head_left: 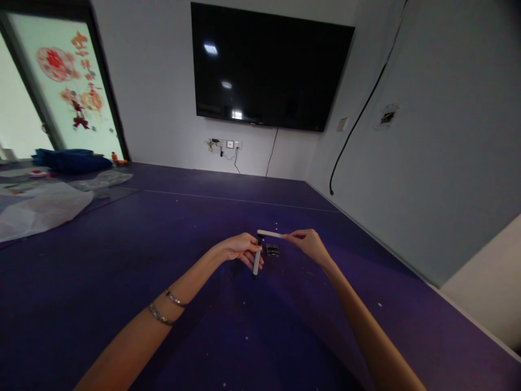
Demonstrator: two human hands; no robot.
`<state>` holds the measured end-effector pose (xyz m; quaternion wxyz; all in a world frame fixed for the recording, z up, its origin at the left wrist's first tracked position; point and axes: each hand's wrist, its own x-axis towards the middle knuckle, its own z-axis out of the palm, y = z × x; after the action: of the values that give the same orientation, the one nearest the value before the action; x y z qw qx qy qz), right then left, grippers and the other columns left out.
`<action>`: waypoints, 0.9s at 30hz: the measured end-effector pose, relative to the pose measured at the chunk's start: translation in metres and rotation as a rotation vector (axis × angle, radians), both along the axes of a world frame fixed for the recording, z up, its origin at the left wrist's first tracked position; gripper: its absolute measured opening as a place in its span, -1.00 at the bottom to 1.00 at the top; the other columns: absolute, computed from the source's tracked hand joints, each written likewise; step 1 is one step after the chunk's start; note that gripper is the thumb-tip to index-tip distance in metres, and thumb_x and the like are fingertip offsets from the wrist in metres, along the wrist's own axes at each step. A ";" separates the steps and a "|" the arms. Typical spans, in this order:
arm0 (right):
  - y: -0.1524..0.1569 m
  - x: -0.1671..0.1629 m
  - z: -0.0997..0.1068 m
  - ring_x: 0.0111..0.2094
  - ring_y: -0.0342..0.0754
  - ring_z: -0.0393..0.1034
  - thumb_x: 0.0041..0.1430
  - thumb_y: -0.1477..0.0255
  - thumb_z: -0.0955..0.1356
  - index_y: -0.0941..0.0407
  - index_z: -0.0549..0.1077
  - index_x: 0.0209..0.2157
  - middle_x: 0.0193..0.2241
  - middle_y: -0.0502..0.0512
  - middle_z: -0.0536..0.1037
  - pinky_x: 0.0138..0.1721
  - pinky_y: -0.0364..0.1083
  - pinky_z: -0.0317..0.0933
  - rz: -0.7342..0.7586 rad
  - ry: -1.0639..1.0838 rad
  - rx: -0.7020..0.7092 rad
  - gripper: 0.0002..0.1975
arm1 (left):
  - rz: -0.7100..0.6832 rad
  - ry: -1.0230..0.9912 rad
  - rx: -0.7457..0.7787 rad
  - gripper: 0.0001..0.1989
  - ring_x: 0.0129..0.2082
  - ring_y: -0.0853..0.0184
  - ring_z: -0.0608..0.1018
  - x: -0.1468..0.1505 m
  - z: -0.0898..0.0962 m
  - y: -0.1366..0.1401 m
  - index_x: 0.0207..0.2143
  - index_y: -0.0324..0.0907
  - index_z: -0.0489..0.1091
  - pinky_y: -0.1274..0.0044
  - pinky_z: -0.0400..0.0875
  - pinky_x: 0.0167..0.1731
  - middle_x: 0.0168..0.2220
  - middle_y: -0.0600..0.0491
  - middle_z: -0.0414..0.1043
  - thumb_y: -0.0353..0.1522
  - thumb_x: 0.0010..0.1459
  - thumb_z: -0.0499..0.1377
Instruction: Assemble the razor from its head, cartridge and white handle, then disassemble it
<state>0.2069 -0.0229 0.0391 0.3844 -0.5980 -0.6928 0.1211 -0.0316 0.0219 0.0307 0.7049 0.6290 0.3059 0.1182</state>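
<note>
My left hand [245, 251] is closed around a slim grey rod with black ends [256, 263], which stands tilted with its lower end toward me. Between the fingertips of my right hand [308, 243] is one end of a thin, flat white stick [271, 234]. The stick lies nearly level, and its far end meets or overlaps the rod's black top; I cannot tell if they are joined. On the purple surface [228, 320], just right of the rod, sits a small dark object with light markings [272, 250], its kind too small to make out.
Small white bits, such as this crumb [380, 304], dot the surface. Clear plastic sheeting [49, 206] and a dark blue cloth bundle [69, 160] lie at the far left. A black cable [362, 111] hangs down the right wall; a television [268, 70] is mounted ahead.
</note>
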 end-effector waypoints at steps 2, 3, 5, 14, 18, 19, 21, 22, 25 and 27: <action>0.001 0.000 -0.001 -0.63 -0.18 0.17 -0.06 0.02 0.30 0.17 0.56 -0.53 -0.68 0.02 0.40 -0.59 -0.17 -0.04 0.010 -0.007 -0.022 -0.52 | 0.000 0.000 -0.004 -0.84 -0.43 0.18 0.58 0.000 0.000 0.001 -0.38 -0.31 0.29 0.30 0.44 -0.37 -0.45 -0.13 0.52 -0.36 0.05 0.16; 0.001 0.001 -0.001 -0.63 -0.18 0.16 -0.07 0.02 0.30 0.17 0.57 -0.53 -0.69 0.01 0.39 -0.59 -0.17 -0.05 -0.012 -0.009 -0.013 -0.52 | 0.003 0.005 -0.005 -0.84 -0.43 0.18 0.58 0.000 -0.001 0.001 -0.38 -0.31 0.29 0.29 0.44 -0.36 -0.45 -0.14 0.52 -0.36 0.05 0.16; 0.001 0.001 -0.002 -0.63 -0.18 0.15 -0.07 0.02 0.31 0.16 0.57 -0.50 -0.70 0.01 0.38 -0.60 -0.17 -0.08 -0.067 -0.006 0.020 -0.53 | 0.015 0.013 -0.006 -0.84 -0.43 0.17 0.58 0.000 -0.001 0.001 -0.38 -0.31 0.29 0.29 0.44 -0.36 -0.45 -0.15 0.52 -0.36 0.05 0.16; 0.003 0.006 -0.006 -0.64 -0.19 0.13 -0.07 0.03 0.32 0.19 0.57 -0.49 -0.69 0.01 0.38 -0.61 -0.17 -0.08 -0.059 0.082 0.009 -0.53 | 0.017 -0.008 -0.041 -0.84 -0.41 0.16 0.58 0.000 0.000 0.001 -0.37 -0.30 0.28 0.28 0.44 -0.35 -0.45 -0.15 0.52 -0.37 0.03 0.17; 0.005 0.007 -0.008 -0.63 -0.19 0.14 -0.07 0.05 0.33 0.20 0.55 -0.54 -0.68 0.02 0.39 -0.60 -0.18 -0.05 0.041 0.107 -0.052 -0.53 | 0.030 -0.006 -0.047 -0.84 -0.42 0.16 0.58 0.000 0.003 -0.001 -0.38 -0.31 0.28 0.29 0.44 -0.36 -0.45 -0.15 0.52 -0.38 0.03 0.17; 0.005 0.008 -0.009 -0.64 -0.19 0.14 -0.08 0.05 0.33 0.20 0.55 -0.55 -0.69 0.02 0.39 -0.60 -0.18 -0.06 0.037 0.109 -0.061 -0.54 | 0.029 -0.009 -0.047 -0.84 -0.42 0.16 0.58 0.000 0.004 -0.002 -0.38 -0.31 0.27 0.29 0.43 -0.35 -0.45 -0.15 0.52 -0.38 0.03 0.17; 0.005 0.009 -0.010 -0.64 -0.20 0.13 -0.08 0.05 0.33 0.20 0.56 -0.53 -0.70 0.01 0.38 -0.61 -0.18 -0.08 -0.021 0.121 -0.052 -0.53 | 0.018 -0.014 -0.050 -0.84 -0.42 0.16 0.58 0.000 0.005 -0.003 -0.38 -0.30 0.27 0.28 0.43 -0.35 -0.45 -0.14 0.52 -0.38 0.03 0.17; 0.004 0.010 -0.010 -0.65 -0.20 0.12 -0.08 0.05 0.32 0.20 0.56 -0.52 -0.70 0.01 0.38 -0.61 -0.18 -0.08 -0.044 0.129 -0.046 -0.53 | 0.014 -0.015 -0.051 -0.84 -0.42 0.16 0.58 0.000 0.006 -0.003 -0.38 -0.30 0.27 0.28 0.43 -0.35 -0.45 -0.14 0.52 -0.38 0.02 0.18; 0.004 0.013 -0.010 -0.64 -0.21 0.13 -0.07 0.04 0.32 0.20 0.55 -0.54 -0.68 0.01 0.39 -0.60 -0.19 -0.07 0.021 0.116 -0.067 -0.53 | 0.015 -0.015 -0.046 -0.86 -0.42 0.16 0.58 0.000 0.006 -0.004 -0.38 -0.30 0.27 0.28 0.43 -0.35 -0.45 -0.15 0.52 -0.39 0.04 0.16; 0.005 0.014 -0.010 -0.64 -0.21 0.12 -0.08 0.03 0.32 0.21 0.54 -0.57 -0.69 0.01 0.38 -0.60 -0.19 -0.06 0.075 0.098 -0.095 -0.52 | 0.015 -0.018 -0.045 -0.86 -0.41 0.16 0.58 0.000 0.006 -0.004 -0.38 -0.30 0.27 0.28 0.43 -0.34 -0.44 -0.15 0.52 -0.38 0.05 0.15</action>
<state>0.2204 -0.0179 0.0289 0.3843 -0.5823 -0.6887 0.1971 -0.0312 0.0179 0.0365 0.7206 0.6097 0.3067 0.1224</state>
